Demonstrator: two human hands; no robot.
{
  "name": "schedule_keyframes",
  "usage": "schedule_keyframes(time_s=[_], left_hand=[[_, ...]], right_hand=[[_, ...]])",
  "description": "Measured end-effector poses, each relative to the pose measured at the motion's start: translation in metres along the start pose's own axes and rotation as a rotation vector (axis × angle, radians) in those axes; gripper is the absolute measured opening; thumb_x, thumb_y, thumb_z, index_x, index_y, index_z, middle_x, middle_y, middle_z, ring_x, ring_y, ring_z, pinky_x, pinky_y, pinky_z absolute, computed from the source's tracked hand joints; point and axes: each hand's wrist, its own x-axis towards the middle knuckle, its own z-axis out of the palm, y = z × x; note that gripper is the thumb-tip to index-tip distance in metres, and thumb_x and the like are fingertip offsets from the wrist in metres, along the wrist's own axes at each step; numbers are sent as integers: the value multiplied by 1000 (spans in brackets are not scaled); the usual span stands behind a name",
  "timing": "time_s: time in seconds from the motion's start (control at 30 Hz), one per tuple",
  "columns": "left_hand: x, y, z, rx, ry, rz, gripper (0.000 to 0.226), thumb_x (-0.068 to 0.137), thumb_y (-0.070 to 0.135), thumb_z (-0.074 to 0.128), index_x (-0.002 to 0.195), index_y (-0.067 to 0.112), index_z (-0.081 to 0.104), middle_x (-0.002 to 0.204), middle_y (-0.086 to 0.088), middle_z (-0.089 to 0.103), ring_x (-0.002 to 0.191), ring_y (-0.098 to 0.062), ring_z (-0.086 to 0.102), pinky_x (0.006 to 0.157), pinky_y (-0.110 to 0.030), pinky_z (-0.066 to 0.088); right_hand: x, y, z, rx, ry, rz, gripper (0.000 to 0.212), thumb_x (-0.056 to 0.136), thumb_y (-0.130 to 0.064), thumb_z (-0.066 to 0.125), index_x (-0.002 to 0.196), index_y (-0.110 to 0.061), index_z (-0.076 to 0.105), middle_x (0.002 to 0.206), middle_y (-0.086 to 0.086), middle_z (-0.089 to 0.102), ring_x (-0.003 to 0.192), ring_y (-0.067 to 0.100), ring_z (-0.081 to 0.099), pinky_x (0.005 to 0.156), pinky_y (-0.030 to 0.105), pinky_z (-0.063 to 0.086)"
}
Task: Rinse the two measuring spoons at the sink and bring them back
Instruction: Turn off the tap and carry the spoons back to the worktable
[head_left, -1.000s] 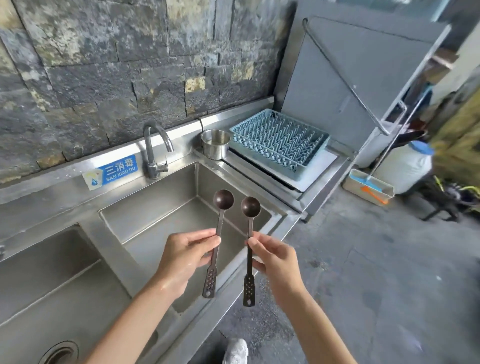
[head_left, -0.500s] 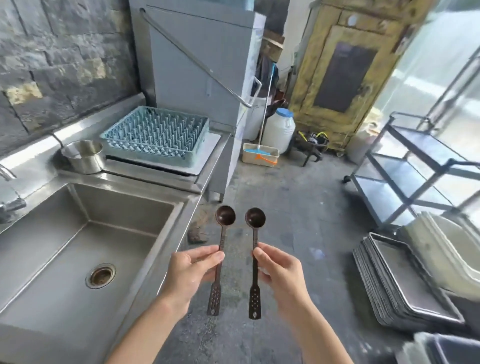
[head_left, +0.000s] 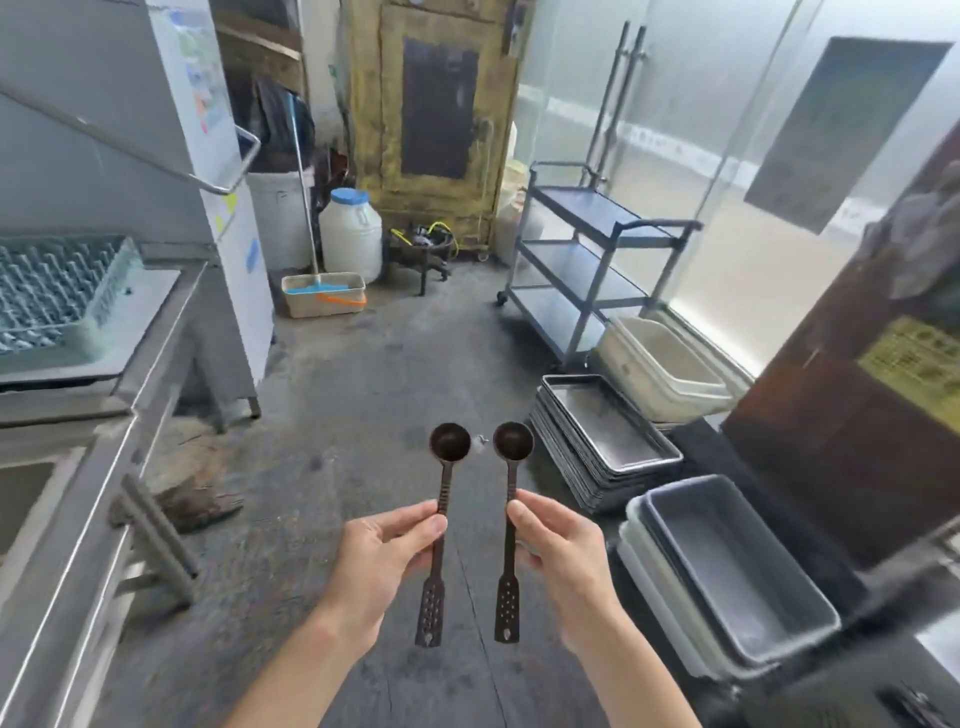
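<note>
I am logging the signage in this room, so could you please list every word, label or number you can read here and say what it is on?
No text can be read in this view.
Coloured sheets and sticky notes on the dishwasher: too blurred to read.
Yellow patterned panel on the dark board at right: any characters are too blurred to read.
Measuring spoons, left and right: no marking legible.
White jug: no label visible.

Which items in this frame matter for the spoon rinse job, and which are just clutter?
Job items:
left hand, pinching the left measuring spoon
right hand, pinching the right measuring spoon
sink, at the left edge

Clutter:
dish rack
cart
stacked metal trays
grey tubs
white jug
mop bucket
</note>
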Motion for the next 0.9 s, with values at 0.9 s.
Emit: schedule_keyframes(time_s=[0.9], left_hand=[[4,-154,439,324,-773,-224,30,88,8,70,117,14,73,108,-4,78,107,-18,72,98,-36,52]], right_hand=[[-130,7,-414,189,951,92,19,98,-15,70,102,-30,81,101,-11,83,101,9,77,88,27,60]])
